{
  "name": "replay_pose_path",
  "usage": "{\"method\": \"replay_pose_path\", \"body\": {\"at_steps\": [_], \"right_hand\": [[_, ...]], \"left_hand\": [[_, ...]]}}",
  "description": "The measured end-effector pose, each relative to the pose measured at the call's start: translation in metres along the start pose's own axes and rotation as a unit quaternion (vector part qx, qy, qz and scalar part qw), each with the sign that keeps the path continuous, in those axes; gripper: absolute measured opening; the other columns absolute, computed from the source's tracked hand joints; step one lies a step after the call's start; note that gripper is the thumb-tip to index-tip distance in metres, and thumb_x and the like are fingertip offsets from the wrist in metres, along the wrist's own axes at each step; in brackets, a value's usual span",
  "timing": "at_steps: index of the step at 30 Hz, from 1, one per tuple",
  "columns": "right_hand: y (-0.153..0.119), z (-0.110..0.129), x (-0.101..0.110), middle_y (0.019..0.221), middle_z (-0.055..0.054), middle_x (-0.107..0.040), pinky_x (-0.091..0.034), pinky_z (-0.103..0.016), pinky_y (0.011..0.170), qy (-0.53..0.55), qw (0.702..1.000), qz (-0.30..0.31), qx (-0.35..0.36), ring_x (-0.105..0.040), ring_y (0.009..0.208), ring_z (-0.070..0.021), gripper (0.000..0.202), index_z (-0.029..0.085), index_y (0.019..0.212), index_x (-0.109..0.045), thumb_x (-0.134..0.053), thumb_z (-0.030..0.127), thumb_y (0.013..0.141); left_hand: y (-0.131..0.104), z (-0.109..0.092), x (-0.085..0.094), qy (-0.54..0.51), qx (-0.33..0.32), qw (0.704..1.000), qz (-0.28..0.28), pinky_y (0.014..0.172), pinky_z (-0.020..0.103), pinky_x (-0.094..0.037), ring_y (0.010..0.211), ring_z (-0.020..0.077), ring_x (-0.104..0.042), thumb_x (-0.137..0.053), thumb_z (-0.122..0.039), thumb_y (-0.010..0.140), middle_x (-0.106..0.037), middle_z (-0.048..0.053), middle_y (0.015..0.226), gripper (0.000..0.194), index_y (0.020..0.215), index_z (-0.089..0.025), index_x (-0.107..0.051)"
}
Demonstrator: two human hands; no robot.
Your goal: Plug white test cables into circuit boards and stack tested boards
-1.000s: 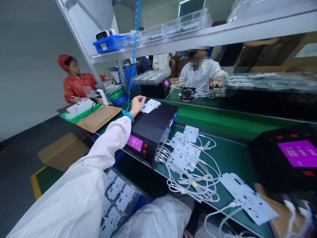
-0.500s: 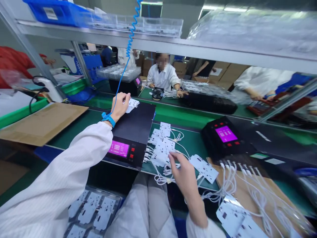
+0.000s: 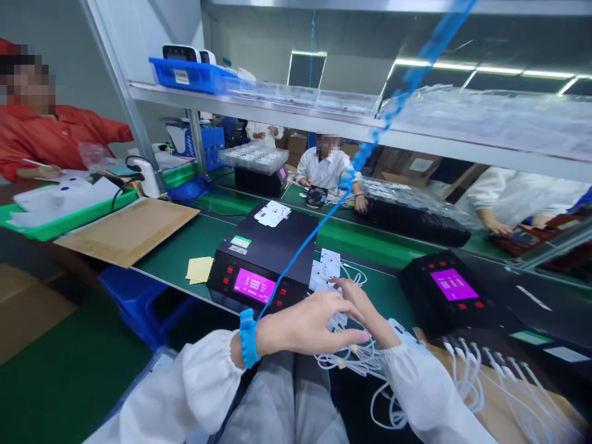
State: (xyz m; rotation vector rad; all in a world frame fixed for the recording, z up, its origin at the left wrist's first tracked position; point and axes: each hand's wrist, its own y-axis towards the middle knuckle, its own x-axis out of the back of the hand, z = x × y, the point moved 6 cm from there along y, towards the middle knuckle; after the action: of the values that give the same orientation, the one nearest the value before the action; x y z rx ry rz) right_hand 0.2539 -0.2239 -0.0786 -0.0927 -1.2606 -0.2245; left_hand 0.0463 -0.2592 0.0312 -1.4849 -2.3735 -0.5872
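My left hand (image 3: 308,324), with a blue strap (image 3: 248,339) and a coiled cord at the wrist, reaches across in front of my right hand. Its thumb is apart from its fingers, and nothing shows in them. My right hand (image 3: 363,302) is beside the white circuit boards (image 3: 330,262) next to the black tester (image 3: 268,246); most of its fingers are hidden behind my left hand. White cables (image 3: 358,361) lie bunched below both hands. More flat white boards (image 3: 272,213) lie on top of the tester, whose screen is lit pink.
A second black tester (image 3: 439,287) stands at right, with white cables (image 3: 467,364) in front. A brown cardboard sheet (image 3: 134,228), yellow paper (image 3: 200,269) and a green tray (image 3: 69,219) are at left. A shelf (image 3: 296,108) spans above. Co-workers sit opposite and at far left.
My left hand has come away from the boards on top of the tester, moving right and toward me, in front of my right hand. The view has turned left.
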Motion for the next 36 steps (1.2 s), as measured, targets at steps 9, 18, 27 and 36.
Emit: {"method": "replay_pose_path", "body": {"at_steps": [9,18,27,36], "right_hand": [[0.0,-0.009,0.016,0.087,-0.008,-0.077,-0.052,-0.023,0.068,0.22,0.971,0.084,-0.047,-0.07,0.078,-0.0178,0.02,0.01,0.094,-0.08,-0.063,0.017,0.086],[0.006,-0.045,0.007,0.065,-0.003,-0.067,-0.048,-0.022,0.059,0.264,0.955,0.031,-0.133,-0.061,0.059,-0.0129,0.008,0.009,0.077,-0.072,-0.072,0.015,0.083],[-0.048,-0.048,0.05,0.097,-0.011,-0.075,-0.054,-0.033,0.08,0.256,0.96,-0.081,-0.083,-0.072,0.086,-0.0228,0.017,0.017,0.092,-0.068,-0.056,0.029,0.09],[-0.085,-0.008,0.077,0.084,-0.009,-0.072,-0.053,-0.037,0.061,0.219,0.966,-0.136,0.031,-0.063,0.063,-0.0229,0.032,0.023,0.096,-0.061,-0.053,0.054,0.09]], "left_hand": [[0.029,0.045,-0.017,0.028,0.048,0.994,-0.094,0.12,0.039,-0.043,0.135,0.0234,-0.057,-0.067,-0.046,0.09,-0.067,0.005,0.134,0.034,0.121,-0.032,-0.069],[0.061,0.099,-0.028,0.081,0.153,0.979,-0.103,0.116,0.049,-0.043,0.129,0.0339,-0.06,-0.07,-0.044,0.084,-0.066,0.014,0.125,0.044,0.121,-0.022,-0.064],[0.085,0.125,-0.051,-0.097,0.241,0.958,-0.122,0.084,0.042,-0.055,0.081,0.0261,-0.069,-0.062,-0.064,0.087,-0.068,0.009,0.078,0.047,0.081,-0.017,-0.062],[0.087,0.086,-0.068,-0.29,0.13,0.932,-0.175,0.066,0.03,-0.044,0.058,0.0116,-0.051,-0.061,-0.086,0.074,-0.048,-0.004,0.062,0.067,0.075,-0.019,-0.052]]}}
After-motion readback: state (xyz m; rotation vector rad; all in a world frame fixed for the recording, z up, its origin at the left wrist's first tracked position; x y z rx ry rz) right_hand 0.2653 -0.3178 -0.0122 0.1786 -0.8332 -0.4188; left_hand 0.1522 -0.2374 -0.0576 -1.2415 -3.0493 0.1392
